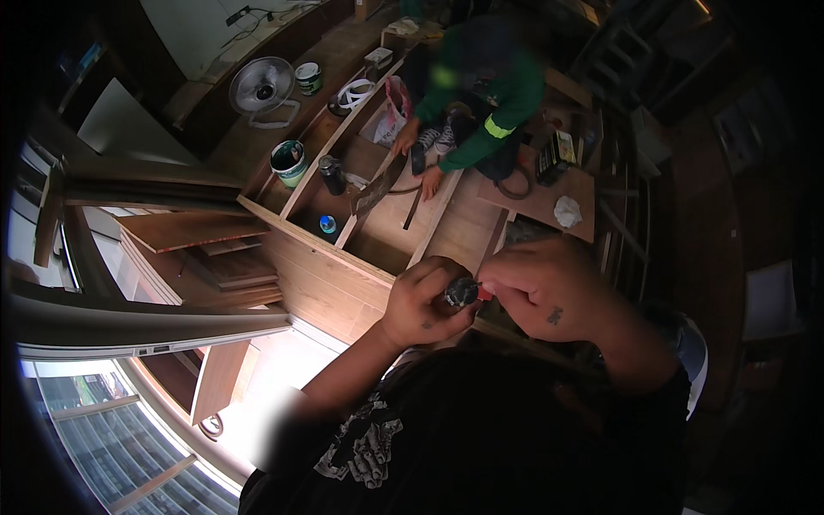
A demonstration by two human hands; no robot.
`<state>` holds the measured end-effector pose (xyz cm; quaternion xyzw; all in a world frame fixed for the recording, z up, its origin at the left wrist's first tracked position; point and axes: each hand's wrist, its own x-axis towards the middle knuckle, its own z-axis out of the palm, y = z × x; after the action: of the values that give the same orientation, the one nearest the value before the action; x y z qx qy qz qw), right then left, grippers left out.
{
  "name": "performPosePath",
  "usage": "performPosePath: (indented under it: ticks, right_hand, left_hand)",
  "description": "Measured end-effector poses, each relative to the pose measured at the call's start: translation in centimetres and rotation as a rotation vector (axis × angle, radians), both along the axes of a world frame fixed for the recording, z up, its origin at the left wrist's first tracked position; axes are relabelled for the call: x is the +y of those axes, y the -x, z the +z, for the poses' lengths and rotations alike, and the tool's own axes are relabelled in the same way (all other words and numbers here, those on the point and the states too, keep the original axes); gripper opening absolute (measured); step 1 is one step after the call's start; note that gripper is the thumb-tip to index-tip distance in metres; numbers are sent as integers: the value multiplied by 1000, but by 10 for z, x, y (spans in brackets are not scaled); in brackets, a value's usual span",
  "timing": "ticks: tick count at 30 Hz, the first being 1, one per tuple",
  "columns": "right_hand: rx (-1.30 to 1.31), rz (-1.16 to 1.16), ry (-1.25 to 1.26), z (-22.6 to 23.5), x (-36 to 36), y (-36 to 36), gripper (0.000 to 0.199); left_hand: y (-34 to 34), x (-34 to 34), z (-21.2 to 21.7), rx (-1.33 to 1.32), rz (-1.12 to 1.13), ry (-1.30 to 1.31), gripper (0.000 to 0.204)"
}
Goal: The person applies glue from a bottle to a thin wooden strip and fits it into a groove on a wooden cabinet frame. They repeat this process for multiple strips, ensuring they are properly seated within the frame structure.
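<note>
Dark, small tool tip (461,293) sits between both hands, close above the wooden cabinet frame (343,283). Left hand (425,305) is closed in a fist around it; right hand (536,287) pinches its end with bent fingers, near a small red part (485,293)

Both hands (481,296) on small dark tool (461,293)

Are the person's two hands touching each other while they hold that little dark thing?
Touching. In the head view, the left hand wraps around the small dark tool, and the right hand's fingertips press against it and the left fingers, with no gap showing.
</note>
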<state>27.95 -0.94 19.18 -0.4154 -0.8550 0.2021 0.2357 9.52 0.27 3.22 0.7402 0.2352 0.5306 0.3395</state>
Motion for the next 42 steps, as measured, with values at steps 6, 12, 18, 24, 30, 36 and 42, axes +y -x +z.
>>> performPosePath:
  ticks: [6, 12, 18, 24, 30, 36, 42]
  right_hand:
    - [81, 43, 102, 12, 6, -5, 2]
    - [112, 59, 167, -3, 4, 2, 2]
    - [39, 75, 179, -3, 3, 6, 3]
    - [34, 70, 162, -8, 2, 8, 3]
    - [0, 90, 147, -14, 3, 10, 5]
    - [-27, 116, 127, -14, 4, 11, 5]
    - [-32, 99, 151, -13, 5, 8, 2]
  left_hand:
    - [8, -2, 1, 18, 9, 22, 33]
    - [7, -2, 4, -35, 20, 4, 34]
    - [10, -1, 4, -34, 17, -7, 34]
    - [10, -1, 2, -12, 18, -6, 33]
    - [12, -2, 0, -10, 27, 1, 33]
    - [13, -3, -2, 1, 28, 7, 34]
    - [13, -2, -5, 26, 27, -3, 35]
